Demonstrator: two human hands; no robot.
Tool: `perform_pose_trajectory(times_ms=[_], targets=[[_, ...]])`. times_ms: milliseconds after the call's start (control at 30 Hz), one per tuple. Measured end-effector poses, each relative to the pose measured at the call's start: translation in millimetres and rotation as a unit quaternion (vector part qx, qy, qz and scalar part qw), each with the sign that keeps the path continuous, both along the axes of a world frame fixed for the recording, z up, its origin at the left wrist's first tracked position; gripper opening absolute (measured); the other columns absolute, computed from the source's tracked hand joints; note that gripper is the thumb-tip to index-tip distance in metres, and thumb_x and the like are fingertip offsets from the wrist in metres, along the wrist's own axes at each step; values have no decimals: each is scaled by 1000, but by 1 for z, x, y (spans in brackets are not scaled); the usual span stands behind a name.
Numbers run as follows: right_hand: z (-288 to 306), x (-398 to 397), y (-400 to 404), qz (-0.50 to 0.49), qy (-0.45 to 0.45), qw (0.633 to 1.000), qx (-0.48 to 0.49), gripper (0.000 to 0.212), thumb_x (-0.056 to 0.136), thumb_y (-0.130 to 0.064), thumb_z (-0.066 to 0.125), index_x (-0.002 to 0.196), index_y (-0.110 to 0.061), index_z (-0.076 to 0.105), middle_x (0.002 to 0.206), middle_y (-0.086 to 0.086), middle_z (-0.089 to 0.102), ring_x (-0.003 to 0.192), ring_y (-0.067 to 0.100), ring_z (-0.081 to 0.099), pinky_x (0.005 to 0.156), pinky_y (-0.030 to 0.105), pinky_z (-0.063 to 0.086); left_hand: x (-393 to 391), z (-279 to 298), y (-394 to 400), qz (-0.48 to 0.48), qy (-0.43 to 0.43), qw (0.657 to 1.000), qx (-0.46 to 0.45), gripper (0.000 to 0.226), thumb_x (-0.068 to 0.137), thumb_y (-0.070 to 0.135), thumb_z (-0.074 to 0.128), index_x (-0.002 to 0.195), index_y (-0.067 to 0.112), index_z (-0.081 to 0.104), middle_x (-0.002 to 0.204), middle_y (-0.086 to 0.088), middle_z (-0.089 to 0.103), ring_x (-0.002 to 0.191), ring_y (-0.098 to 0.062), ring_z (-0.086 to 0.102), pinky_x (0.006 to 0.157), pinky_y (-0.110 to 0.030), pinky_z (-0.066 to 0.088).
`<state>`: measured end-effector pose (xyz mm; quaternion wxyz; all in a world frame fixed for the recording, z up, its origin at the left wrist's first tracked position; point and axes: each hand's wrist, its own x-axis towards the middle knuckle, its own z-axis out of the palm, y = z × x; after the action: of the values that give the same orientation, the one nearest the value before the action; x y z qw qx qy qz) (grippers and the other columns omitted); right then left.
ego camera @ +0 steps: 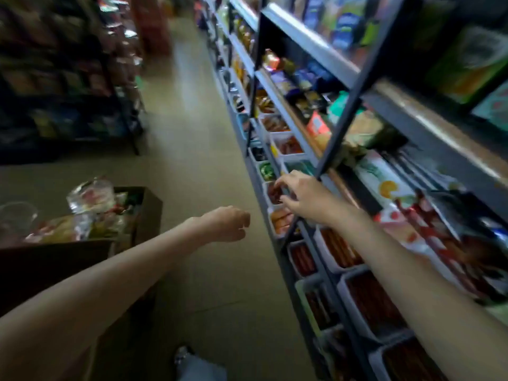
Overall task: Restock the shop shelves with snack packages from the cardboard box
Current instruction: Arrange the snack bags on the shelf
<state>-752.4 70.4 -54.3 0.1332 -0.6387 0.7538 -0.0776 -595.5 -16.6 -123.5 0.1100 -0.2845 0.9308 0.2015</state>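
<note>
Head view. Cardboard box (143, 215), lower left on the floor: snack packages (90, 198) heaped inside (light, crinkly, probably slippery; best pinched at a sealed edge). Right hand (298, 195): fingertips in a shelf bin (270, 192), grasp unclear. Left hand (229, 222): loosely curled, holding nothing.

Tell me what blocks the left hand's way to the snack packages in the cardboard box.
Nothing visible: the left hand hangs over bare floor just right of the open cardboard box, whose snack packages lie uncovered on top.
</note>
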Motion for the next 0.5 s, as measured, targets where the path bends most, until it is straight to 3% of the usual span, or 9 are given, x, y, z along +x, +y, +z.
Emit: perform_pose_trajectory(times_ms=[100,267,367,500], targets=[[-51,73,-92,103,11,988,115,37,92,-16,49,128,-10,49,126,13,46,116,30,49,92,28,34,92,-35,-61,135,-34,990,-2,35,92,17,49,127,15,50,127,-6,56,114,-23,56,92,-31,47],[-97,169,-201,195,-12,964,183,33,95,-16,42,127,-12,50,125,14,48,115,32,51,94,34,41,199,-53,-134,280,-9,959,42,26,92,18,51,117,12,54,117,-8,59,103,-22,58,85,-33,51],[-118,205,-244,222,-31,952,208,32,95,-21,45,125,-11,52,124,13,52,115,30,51,94,34,42,252,-63,-165,375,41,923,83,23,92,16,51,114,11,55,110,-7,61,96,-19,59,80,-31,50],[-158,246,-293,268,-23,927,261,34,94,-24,50,122,-7,54,123,14,55,113,28,53,90,33,44,305,-90,-183,493,60,862,103,24,89,12,55,112,10,57,107,-10,64,98,-24,60,87,-37,50]])
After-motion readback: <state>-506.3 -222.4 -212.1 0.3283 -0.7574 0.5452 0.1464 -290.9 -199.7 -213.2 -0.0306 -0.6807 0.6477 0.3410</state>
